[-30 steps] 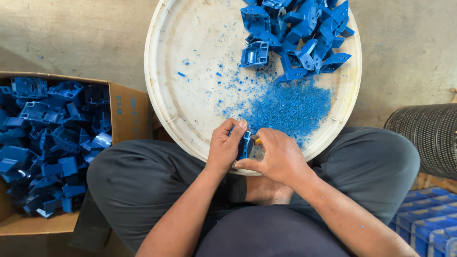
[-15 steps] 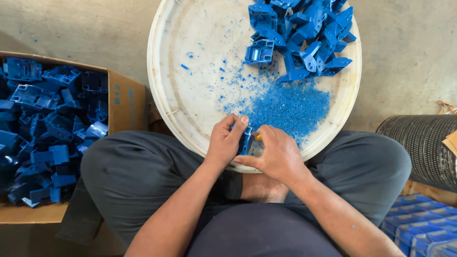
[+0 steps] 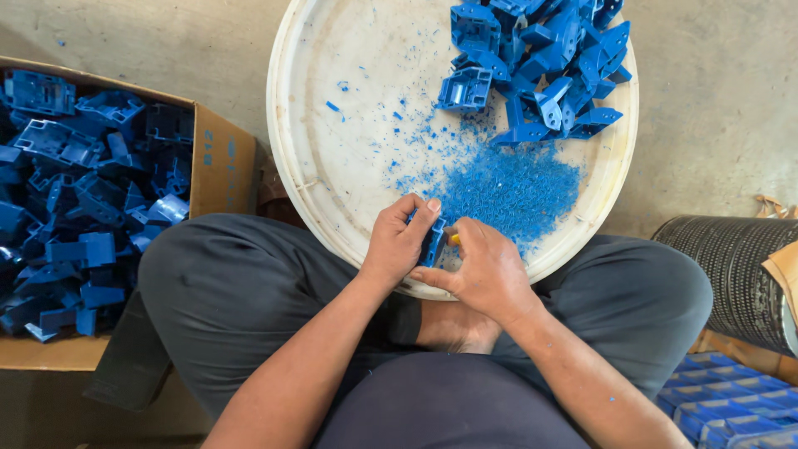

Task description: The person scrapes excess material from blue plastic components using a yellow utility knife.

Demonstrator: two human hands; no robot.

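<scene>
The head camera looks straight down at a person sitting cross-legged on a grey floor in dark trousers.

The left hand [image 3: 399, 243] is curled around a small blue plastic part [image 3: 432, 243]. Its fingers are closed on the part and the thumb lies along the top. The part sits between the two hands, right over the near rim of a big round white tray [image 3: 332, 166]. Most of the part is hidden by the fingers, so its shape is hard to tell.

The right hand [image 3: 486, 270] is closed too. It grips a small tool with a yellow bit [image 3: 455, 239] showing just beside the blue part. Only that little yellow bit can be seen. The rest is inside the fist. The two hands are touching or nearly touching at the part.

On the tray, just past the hands, lies a heap of tiny blue shavings [image 3: 515, 187]. More blue crumbs are scattered across the white surface. At the far side of the tray is a pile of blue plastic parts [image 3: 544, 62], like little brackets, all jumbled together. One of them [image 3: 465, 89] sits a bit apart from the pile, on its left.

To the person's left is an open cardboard box [image 3: 218, 162], full of the same kind of blue parts [image 3: 75, 191].

To the person's right is a dark ribbed roll [image 3: 731, 266] lying on its side. Below it, in the corner, are some blue trays [image 3: 731, 407].
</scene>
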